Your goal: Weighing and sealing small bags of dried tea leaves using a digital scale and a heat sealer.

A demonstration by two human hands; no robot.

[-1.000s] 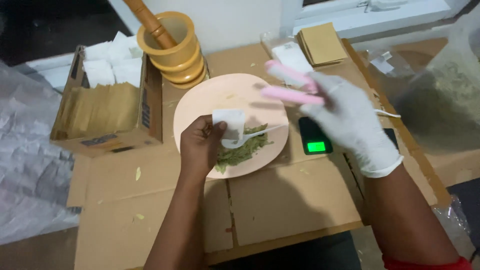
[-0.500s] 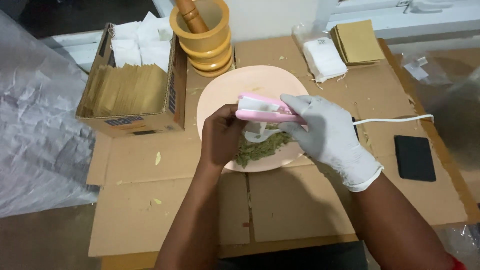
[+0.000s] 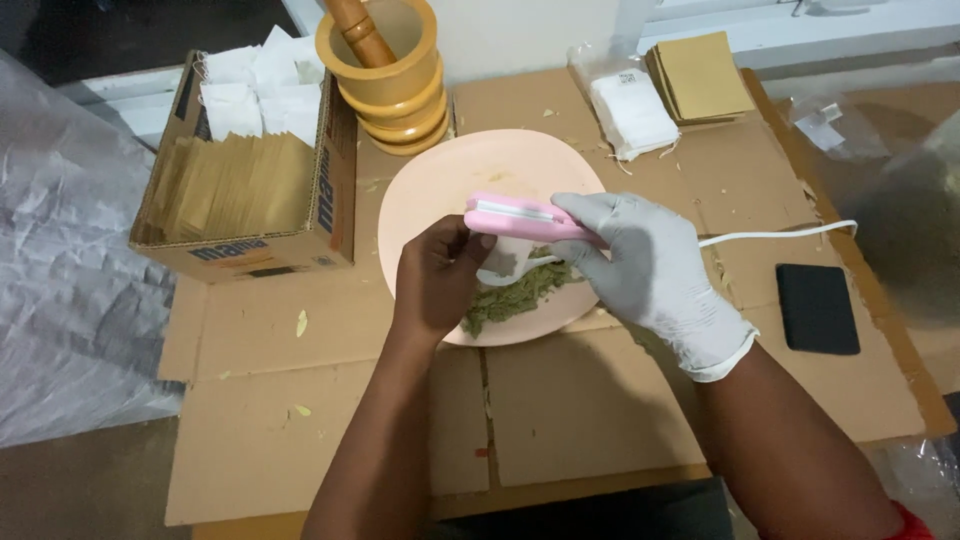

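We look down over a cardboard-covered table (image 3: 600, 400). The right hand (image 3: 650, 275), in a pale glove, is wrapped around a pink handheld sealer (image 3: 525, 220), which sits level above the middle of a pink plate (image 3: 440, 190); its white cord (image 3: 780, 235) trails off to the right. The bare left hand (image 3: 435, 280) pinches a small white sachet (image 3: 505, 262) just under the sealer — fingers closed on its left edge, though most of the sachet is hidden behind hand and tool, and we cannot tell whether the sealer's bar touches it. A heap of green dried herb (image 3: 515, 300) lies on the plate's near side, partly covered by both hands. Behind the plate stands a yellow wooden mortar (image 3: 395, 85) with its pestle (image 3: 352, 25) cut off at the top edge. To the left, an open cardboard box (image 3: 250, 250) holds brown envelopes and white sachets. Far right — a flat black object (image 3: 817, 308), its kind unclear. A packet of white sachets (image 3: 630, 110) and a brown stack (image 3: 700, 75) lie beyond.
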